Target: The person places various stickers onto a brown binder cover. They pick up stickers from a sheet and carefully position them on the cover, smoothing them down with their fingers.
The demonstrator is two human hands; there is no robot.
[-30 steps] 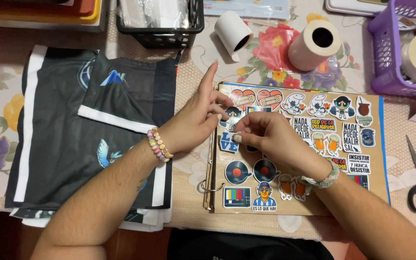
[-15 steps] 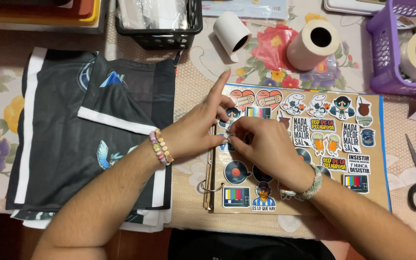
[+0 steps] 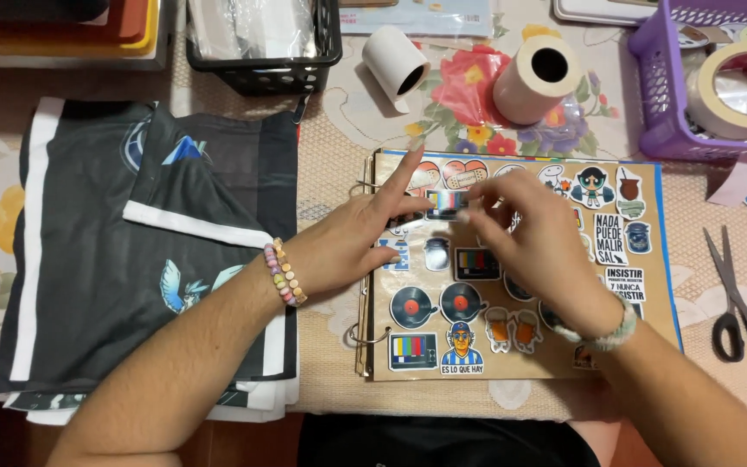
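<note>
Two hands pinch a small striped sticker above a ring-bound sticker page

The left hand comes in from the lower left, wrist bent over the page's ringed left edge, forefinger stretched toward the top edge, thumb and another finger closed on the left end of the sticker. The right hand reaches in from the lower right, knuckles up, its fingertips clamped on the sticker's right end. The sticker sits near the top edge of the sticker page, left of centre. A folded dark shirt lies beside the left forearm
</note>
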